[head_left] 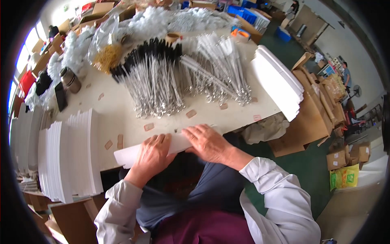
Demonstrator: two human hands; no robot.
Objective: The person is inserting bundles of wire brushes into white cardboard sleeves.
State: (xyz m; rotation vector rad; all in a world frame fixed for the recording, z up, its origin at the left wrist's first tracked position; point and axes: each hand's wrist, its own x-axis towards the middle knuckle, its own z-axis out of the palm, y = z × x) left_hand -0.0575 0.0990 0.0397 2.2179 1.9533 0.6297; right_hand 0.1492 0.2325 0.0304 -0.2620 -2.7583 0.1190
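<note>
White strip (131, 155): stretches hidden beneath the left hand (154, 152) and right hand (208, 143); underside not visible.
Leftmost white stack (25, 140), 9 o'clock: outer side lost in the dark rim.
Black-ended rods (156, 77), 11 o'clock: lower layers covered by upper ones.
Paper labels (191, 114) on tabletop (122, 101): print too small to read.
Maroon garment (203, 227), 6 o'clock: cut by lower edge.
Distant person (346, 76), 2 o'clock: too small for detail.
</note>
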